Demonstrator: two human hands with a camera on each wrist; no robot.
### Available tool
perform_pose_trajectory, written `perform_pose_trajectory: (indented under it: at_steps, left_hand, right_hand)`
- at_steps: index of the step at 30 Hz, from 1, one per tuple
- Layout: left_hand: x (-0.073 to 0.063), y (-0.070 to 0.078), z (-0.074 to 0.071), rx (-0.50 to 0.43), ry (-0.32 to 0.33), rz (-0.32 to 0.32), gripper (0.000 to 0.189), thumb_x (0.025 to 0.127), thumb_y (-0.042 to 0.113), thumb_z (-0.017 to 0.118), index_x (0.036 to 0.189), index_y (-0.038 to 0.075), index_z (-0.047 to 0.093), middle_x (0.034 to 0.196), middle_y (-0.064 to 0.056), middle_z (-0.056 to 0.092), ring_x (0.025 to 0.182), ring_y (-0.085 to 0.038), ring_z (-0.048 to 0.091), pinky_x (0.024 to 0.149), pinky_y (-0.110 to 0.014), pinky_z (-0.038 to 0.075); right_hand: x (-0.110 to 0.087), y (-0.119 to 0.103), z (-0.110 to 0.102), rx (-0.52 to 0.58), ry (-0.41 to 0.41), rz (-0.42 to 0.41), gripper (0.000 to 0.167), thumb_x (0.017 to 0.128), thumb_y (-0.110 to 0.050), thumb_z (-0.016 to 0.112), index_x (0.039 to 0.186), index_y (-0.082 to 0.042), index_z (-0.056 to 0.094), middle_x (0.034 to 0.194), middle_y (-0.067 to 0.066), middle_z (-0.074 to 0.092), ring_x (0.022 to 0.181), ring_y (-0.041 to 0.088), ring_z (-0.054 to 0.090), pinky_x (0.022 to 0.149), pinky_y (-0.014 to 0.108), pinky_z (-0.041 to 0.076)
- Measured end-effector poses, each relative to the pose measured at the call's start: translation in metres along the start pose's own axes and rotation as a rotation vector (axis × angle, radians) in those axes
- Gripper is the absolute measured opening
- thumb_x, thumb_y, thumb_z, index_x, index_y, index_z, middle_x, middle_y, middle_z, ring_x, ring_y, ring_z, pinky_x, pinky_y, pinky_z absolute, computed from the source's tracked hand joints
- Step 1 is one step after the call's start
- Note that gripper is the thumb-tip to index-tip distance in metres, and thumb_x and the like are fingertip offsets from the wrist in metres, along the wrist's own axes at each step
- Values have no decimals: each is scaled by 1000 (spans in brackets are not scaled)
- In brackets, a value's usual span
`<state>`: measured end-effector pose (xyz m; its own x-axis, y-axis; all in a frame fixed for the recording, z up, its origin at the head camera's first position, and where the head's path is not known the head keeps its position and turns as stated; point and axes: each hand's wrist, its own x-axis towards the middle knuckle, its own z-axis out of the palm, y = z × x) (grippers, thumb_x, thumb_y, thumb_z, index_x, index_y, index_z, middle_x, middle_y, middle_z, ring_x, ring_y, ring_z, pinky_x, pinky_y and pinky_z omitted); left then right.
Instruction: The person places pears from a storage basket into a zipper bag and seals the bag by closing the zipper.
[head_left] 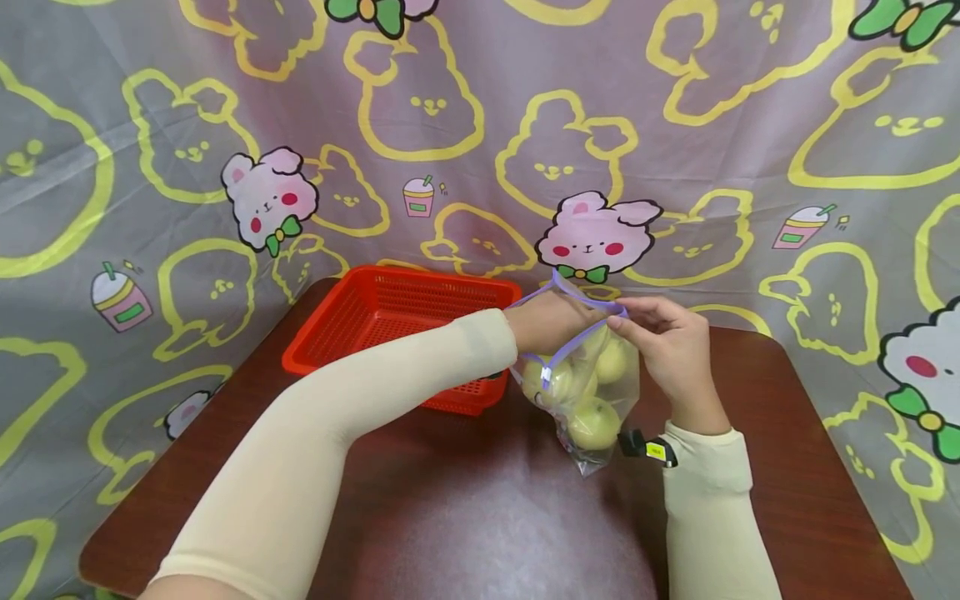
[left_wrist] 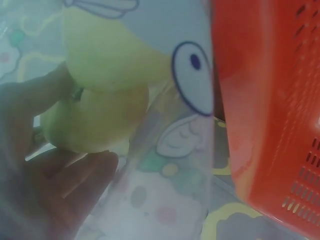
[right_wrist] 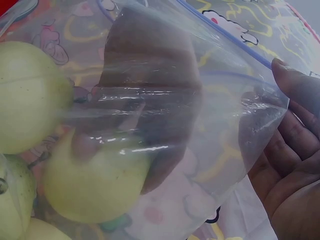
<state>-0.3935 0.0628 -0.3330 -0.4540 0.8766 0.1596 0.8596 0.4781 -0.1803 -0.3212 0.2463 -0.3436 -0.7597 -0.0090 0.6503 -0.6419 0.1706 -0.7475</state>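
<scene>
A clear zip bag (head_left: 628, 379) with a purple seal hangs over the table, several round yellow-green pears (head_left: 594, 422) inside it. My left hand (head_left: 547, 323) reaches in through the open mouth. In the left wrist view its fingers curl round one pear (left_wrist: 95, 122), seen through the filmy plastic. My right hand (head_left: 678, 346) pinches the bag's right corner at the seal between thumb and fingers. In the right wrist view the left hand shows through the plastic, over a pear (right_wrist: 97, 180). A white slider (head_left: 546, 374) sits at the seal's near end.
A red perforated plastic basket (head_left: 315, 354) stands on the brown table (head_left: 225, 467), left of the bag and partly behind my left forearm. Behind the table hangs a grey cloth (head_left: 465, 75) printed with yellow bear outlines and pink rabbits.
</scene>
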Motion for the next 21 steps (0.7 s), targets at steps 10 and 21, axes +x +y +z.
perform_pose_trajectory:
  at_steps: [10, 21]
  left_hand:
    - [3, 1, 5, 84, -52, -1, 44, 104, 20, 46, 147, 18, 42, 144, 0, 48, 128, -13, 43, 111, -28, 23]
    - [4, 0, 4, 85, -144, 6, 47, 103, 13, 44, 150, 14, 37, 140, -4, 50, 102, -13, 57, 98, -25, 39]
  right_hand:
    - [-1, -17, 2, -4, -2, -4, 24, 77, 13, 75, 100, 13, 69, 83, -4, 71, 71, 5, 65, 63, 17, 50]
    - [1, -1, -1, -5, -2, 12, 26, 77, 9, 77, 102, 10, 70, 88, -6, 71, 76, 7, 66, 66, 18, 51]
